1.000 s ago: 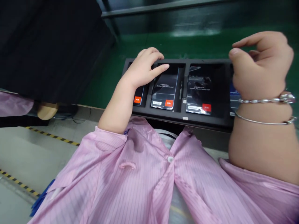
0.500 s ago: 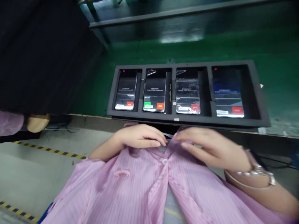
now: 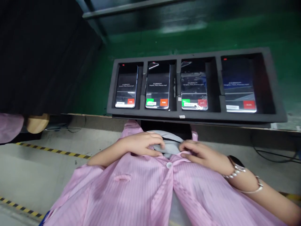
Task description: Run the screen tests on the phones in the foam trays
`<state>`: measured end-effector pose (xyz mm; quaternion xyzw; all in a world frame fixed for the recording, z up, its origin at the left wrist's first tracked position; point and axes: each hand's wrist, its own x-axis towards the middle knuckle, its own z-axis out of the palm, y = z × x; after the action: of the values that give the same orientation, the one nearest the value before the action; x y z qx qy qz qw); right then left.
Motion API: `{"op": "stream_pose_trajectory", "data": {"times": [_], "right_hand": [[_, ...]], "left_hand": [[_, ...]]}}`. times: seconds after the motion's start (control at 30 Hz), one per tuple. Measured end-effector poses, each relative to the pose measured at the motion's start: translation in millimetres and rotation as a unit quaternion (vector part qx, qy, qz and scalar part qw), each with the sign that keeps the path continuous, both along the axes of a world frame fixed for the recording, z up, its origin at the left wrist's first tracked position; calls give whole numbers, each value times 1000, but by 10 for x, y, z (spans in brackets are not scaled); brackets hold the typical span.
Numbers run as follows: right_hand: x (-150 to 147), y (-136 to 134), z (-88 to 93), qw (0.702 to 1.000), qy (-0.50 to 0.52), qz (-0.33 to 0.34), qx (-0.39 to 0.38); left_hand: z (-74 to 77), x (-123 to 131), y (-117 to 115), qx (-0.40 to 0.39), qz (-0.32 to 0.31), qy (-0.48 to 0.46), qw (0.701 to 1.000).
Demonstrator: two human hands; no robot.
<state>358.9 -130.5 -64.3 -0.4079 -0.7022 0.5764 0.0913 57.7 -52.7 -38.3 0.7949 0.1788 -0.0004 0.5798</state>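
The left hand [image 3: 144, 144] and right hand [image 3: 201, 154] have dropped from the grey foam tray [image 3: 211, 116] to the pink striped fabric smock [image 3: 131, 194], loosely curled at its front edges; I cannot tell whether they grip. Beyond them, four black glass-fronted phones [image 3: 157, 86] lie in the tray on the green worktop [image 3: 94, 91].

Factory-type workshop: yellow-and-black striped floor tape [image 3: 54, 150], long green workbench [image 3: 131, 47], dark grey rectangular foam tray [image 3: 202, 117] slotting four black glass-fronted phones [image 3: 157, 78].

Fine stripes line the pink shirt [image 3: 138, 191], the tray [image 3: 199, 116] is dark grey, phone screens [image 3: 157, 77] black with red patches [image 3: 164, 102], the bench [image 3: 94, 91] green, floor tape [image 3: 54, 150] black-and-yellow.
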Motion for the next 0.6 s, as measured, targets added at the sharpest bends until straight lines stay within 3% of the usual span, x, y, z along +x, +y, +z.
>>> {"op": "stream_pose_trajectory", "data": {"times": [0.17,0.3,0.43,0.6], "right_hand": [[-83,69,-184,997,69,6,-15],[121,41,-147,997,39,15,-59],[236,28,-142,995,0,12,-98],[101,153,-229,996,5,-43,-76]], "left_hand": [[-218,141,11,-49,8,-48,998],[-247,-158,20,-99,42,31,994],[-317,-384,56,-94,60,69,991],[-472,-76,108,-78,80,54,992]]}}
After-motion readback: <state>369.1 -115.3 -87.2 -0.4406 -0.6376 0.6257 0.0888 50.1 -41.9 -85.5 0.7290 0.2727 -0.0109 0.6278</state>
